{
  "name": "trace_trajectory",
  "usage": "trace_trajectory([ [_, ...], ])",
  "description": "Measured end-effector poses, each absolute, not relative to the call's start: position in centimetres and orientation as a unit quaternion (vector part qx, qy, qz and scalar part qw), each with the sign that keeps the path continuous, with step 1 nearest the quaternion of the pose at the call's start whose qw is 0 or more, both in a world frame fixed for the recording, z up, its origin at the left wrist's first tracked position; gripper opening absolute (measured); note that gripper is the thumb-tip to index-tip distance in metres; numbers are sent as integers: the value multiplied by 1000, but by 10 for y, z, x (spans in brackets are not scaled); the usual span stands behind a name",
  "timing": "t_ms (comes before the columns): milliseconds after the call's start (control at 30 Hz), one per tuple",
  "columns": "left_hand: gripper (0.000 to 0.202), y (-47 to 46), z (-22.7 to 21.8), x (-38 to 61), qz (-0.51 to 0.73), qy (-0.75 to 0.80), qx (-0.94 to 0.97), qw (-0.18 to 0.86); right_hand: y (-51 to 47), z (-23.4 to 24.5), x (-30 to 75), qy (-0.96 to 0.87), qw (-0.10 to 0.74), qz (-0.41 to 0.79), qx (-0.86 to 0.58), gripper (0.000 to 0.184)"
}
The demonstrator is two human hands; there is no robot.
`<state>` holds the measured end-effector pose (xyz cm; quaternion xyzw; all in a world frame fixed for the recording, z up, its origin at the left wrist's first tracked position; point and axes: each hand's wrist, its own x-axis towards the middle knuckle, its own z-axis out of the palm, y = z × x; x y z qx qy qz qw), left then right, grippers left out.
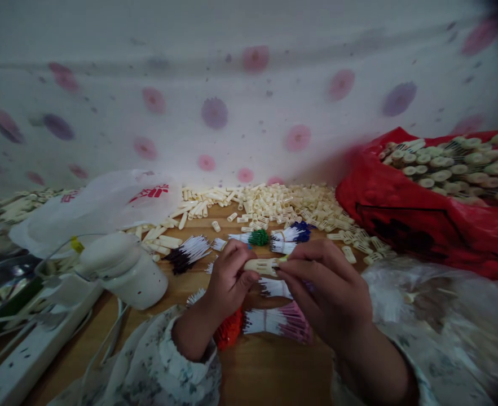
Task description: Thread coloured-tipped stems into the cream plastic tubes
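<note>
Between my hands lies a cream slotted plastic tube [260, 265], held roughly level above the table. My left hand [228, 277] is closed around its left end, thumb and fingers pinching it. At the tube's right end, the fingers of my right hand [333, 290] pinch a small yellow-green piece [283, 258], mostly hidden by the fingertips. Beneath and beyond the hands lie bundles of thin white sticks with coloured ends: pink [293, 322], orange-red [230, 331], green [258, 237], blue [302, 230] and black [176, 258]. My hands partly cover some bundles.
Loose cream tubes [274, 204] are heaped along the back. A red bag [384, 197] full of assembled pieces stands right, above clear plastic bags [439, 321]. Left are a white plastic bag [113, 197], a white rounded device [134, 276] and a power strip [41, 349] with cords.
</note>
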<state>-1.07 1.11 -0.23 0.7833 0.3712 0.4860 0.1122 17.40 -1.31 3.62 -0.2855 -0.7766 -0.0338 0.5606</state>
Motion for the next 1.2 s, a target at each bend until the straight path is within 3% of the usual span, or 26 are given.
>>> trace_trajectory([
  [233,43,10,-2,-9,473,372,798,34,-3,31,183,-800,527,22,-286,12],
  [900,33,10,-6,-10,409,440,791,-120,6,5,168,-619,584,420,-315,12],
  [1033,30,10,-7,-9,419,443,789,-78,5,1,171,-599,590,460,-284,17],
  [1200,21,23,-12,-18,542,526,648,102,29,10,190,-576,649,359,-343,17],
])
